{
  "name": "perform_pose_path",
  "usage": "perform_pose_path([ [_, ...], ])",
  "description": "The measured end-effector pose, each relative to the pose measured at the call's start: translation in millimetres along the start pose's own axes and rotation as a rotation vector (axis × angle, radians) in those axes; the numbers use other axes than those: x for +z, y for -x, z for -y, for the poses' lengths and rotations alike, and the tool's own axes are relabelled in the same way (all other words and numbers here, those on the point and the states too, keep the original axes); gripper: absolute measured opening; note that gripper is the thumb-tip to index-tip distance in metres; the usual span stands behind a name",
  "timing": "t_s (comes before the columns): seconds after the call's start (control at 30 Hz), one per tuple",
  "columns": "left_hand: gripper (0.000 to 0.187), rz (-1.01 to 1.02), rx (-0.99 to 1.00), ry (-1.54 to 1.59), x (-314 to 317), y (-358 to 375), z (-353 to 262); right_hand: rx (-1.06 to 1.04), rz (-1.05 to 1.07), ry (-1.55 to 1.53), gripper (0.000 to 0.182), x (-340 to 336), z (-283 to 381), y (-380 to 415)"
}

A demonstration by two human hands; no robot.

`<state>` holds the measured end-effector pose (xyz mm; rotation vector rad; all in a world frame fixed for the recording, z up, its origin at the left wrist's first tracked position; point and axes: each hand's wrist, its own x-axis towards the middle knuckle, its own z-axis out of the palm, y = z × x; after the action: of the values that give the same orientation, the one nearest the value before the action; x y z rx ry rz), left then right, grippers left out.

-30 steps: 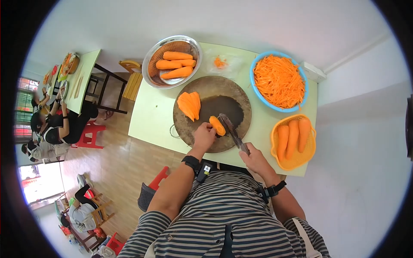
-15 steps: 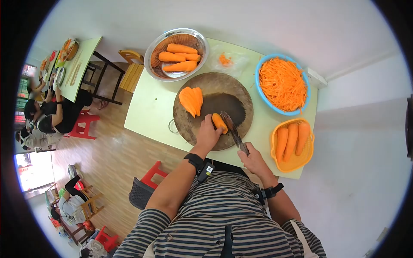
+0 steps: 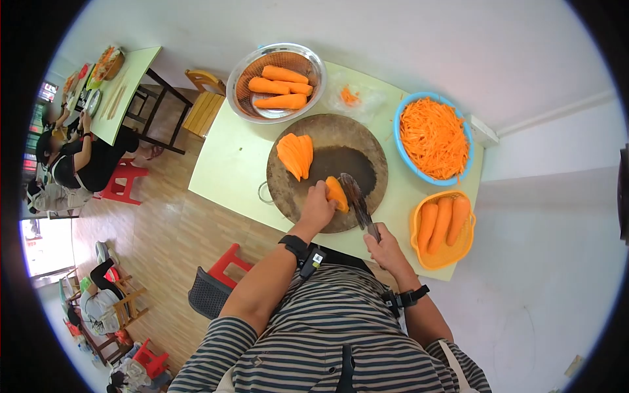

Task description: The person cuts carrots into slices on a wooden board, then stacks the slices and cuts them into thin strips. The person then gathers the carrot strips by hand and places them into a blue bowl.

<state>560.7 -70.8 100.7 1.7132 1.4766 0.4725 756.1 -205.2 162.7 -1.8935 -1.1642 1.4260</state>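
Note:
On the round wooden chopping board (image 3: 357, 134), my left hand (image 3: 318, 208) is closed on a piece of carrot (image 3: 337, 194) near the board's front edge. My right hand (image 3: 388, 247) grips the handle of a cleaver (image 3: 357, 202). Its dark, wet-looking blade stands on edge along the right side of the carrot, seemingly touching it. Carrot slices (image 3: 295, 156) lie fanned in an overlapping pile on the board's left part. A dark wet patch covers the middle of the board. My left fingertips are partly hidden behind the carrot.
A metal bowl (image 3: 231, 85) with several whole carrots stands at the back left. To the right are a blue basin (image 3: 400, 145) of shredded carrot and a yellow basket (image 3: 419, 257) with three carrots. A plastic bag (image 3: 367, 103) lies behind the board. Other people sit at the far left.
The carrot piece now leans more, with its top tipped to the left. The cleaver blade has shifted slightly. The whole view has moved a little; both hands keep their grips.

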Motion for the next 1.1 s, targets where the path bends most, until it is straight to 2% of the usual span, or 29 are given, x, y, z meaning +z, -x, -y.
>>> perform_pose_path([
  [0.1, 0.033, 0.020, -0.067, 0.154, -11, -3, 19, 0.021, -0.022, -0.029, 0.025, -1, 7, 2],
  [0.17, 0.024, 0.087, -0.263, 0.364, -27, -4, 30, 0.089, 0.001, -0.070, 0.023, -4, 19, 5],
  [0.3, 0.020, -0.013, -0.271, 0.331, -48, -4, 47, 0.118, -0.004, -0.072, 0.023, -4, 19, 5],
  [0.4, 0.033, -0.147, -0.144, 0.034, -52, 0, 51, 0.104, -0.005, -0.087, 0.023, -4, 16, 4],
  [0.43, 0.033, -0.147, -0.143, 0.034, -49, 3, 50, 0.110, 0.002, -0.087, 0.024, -5, 17, 4],
  [0.5, 0.037, -0.320, 0.081, -0.103, -40, 11, 41, 0.118, 0.007, -0.085, 0.024, -6, 14, 3],
  [0.63, 0.034, -0.154, 0.203, -0.152, -29, 17, 8, 0.022, -0.009, -0.017, 0.025, -3, 7, 1],
  [0.7, 0.034, -0.060, 0.462, -0.419, -25, 12, -6, 0.015, -0.009, 0.006, 0.026, -2, 11, 4],
  [1.1, 0.038, -0.179, 0.424, -0.369, 3, 7, 0, 0.031, -0.055, -0.024, 0.034, -6, 25, 7],
])
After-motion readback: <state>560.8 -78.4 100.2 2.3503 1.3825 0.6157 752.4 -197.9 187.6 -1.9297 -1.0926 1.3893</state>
